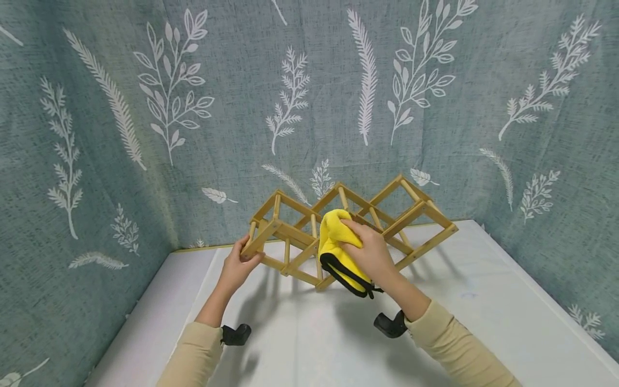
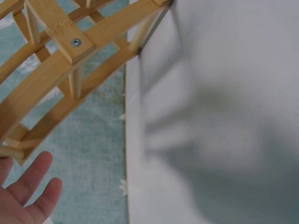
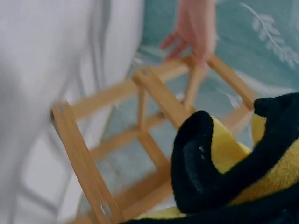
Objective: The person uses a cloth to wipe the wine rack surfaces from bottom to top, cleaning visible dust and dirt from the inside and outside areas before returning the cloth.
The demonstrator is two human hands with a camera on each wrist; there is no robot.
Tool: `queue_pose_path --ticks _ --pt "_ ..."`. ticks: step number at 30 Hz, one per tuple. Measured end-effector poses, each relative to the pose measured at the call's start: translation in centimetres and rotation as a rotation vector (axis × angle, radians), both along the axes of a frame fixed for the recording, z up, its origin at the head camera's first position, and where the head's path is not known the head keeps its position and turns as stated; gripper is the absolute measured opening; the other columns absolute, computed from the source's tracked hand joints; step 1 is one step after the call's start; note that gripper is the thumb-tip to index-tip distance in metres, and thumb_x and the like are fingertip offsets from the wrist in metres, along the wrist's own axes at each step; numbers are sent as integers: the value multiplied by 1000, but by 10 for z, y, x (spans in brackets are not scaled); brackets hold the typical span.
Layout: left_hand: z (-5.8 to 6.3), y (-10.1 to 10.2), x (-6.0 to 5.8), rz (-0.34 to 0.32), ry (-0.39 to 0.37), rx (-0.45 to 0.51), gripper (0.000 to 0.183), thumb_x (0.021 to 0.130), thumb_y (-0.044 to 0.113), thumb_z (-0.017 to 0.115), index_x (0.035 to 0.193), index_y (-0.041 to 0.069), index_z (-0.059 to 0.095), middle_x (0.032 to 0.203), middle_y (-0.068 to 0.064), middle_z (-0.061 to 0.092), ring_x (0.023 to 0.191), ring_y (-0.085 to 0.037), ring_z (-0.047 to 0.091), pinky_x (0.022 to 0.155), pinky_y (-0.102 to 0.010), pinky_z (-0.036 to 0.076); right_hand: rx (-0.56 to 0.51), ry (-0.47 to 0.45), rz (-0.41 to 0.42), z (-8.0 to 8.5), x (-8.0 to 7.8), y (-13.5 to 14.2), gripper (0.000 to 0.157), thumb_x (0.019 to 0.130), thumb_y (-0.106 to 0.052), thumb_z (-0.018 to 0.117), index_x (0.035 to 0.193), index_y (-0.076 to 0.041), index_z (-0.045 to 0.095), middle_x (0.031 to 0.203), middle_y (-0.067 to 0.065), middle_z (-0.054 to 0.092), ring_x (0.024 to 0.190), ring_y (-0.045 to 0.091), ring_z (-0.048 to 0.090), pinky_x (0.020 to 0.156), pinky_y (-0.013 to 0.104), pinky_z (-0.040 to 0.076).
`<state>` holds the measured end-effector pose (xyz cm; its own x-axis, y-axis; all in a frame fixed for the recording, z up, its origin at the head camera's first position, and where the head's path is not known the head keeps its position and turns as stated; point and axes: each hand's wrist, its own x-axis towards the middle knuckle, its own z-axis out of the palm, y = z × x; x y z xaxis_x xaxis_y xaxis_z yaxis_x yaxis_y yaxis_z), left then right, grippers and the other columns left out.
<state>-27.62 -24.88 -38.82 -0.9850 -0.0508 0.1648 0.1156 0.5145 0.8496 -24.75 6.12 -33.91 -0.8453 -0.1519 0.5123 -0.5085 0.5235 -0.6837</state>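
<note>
A folding wooden wine rack point(image 1: 300, 236) of crossed slats and round dowels stands stretched out across the white table. At its left end my left hand point(image 1: 238, 263) grips the end slat between thumb and fingers; the left wrist view shows several fingers point(image 2: 32, 179) of that hand under the rack's corner. My right hand point(image 1: 369, 250) pinches a bunched yellow cloth point(image 1: 338, 234) with black edging at the rack's middle. The cloth hides the slats behind it in the head view. From the right wrist, the cloth's black border point(image 3: 196, 168) fills the lower right corner, with the rack behind it.
The white table point(image 1: 309, 344) reaches to a blue-green curtain point(image 1: 319, 107) with white leaf prints, which hangs behind it and on both sides. Black wrist cameras point(image 1: 237, 334) stick out from both tan sleeves. Shadows of the rack and arms fall on the tabletop.
</note>
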Motion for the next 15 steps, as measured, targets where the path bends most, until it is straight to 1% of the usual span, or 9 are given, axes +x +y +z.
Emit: queue_pose_path --ticks 2,4,7,8,10,12,15 --pt "0 -2 1 -20 10 -15 75 86 26 64 146 11 21 130 -18 46 114 -32 50 90 -45 44 58 1 14 -6 0 -13 43 83 -14 65 125 -10 57 105 13 64 70 17 55 58 28 46" --pt "0 -3 1 -36 18 -20 77 85 23 65 146 10 20 128 -18 48 112 -32 51 89 -46 44 103 -35 36 -12 -1 -26 43 84 -14 65 126 -10 56 104 12 64 69 17 54 57 28 44" --pt "-3 -4 1 -37 49 -35 77 84 19 67 146 9 22 126 -19 50 110 -32 52 89 -46 44 141 -78 45 -16 -4 -46 43 86 -15 63 127 -8 53 106 13 64 74 19 57 60 29 46" --pt "-4 -4 1 -32 57 -42 76 84 18 67 145 9 23 126 -19 50 110 -32 52 89 -46 44 139 -90 45 -16 -5 -52 43 86 -16 62 128 -7 52 106 13 63 75 20 58 61 31 47" --pt "-6 -3 0 -14 70 -49 74 83 17 68 144 9 27 127 -18 50 109 -32 52 89 -46 44 125 -87 42 -14 -6 -62 43 86 -15 62 127 -5 52 108 14 63 82 22 60 65 33 49" --pt "-7 -3 0 1 82 -65 73 83 16 68 143 9 29 129 -18 49 110 -32 52 89 -46 44 106 -67 43 -10 -7 -71 42 86 -15 62 126 -5 52 109 15 63 85 24 62 68 34 50" --pt "-7 -4 0 12 96 -80 72 82 14 68 143 8 30 129 -18 49 110 -34 52 90 -48 43 83 -28 78 -2 -10 -81 41 86 -14 63 125 -5 53 111 14 63 86 23 62 68 33 50"
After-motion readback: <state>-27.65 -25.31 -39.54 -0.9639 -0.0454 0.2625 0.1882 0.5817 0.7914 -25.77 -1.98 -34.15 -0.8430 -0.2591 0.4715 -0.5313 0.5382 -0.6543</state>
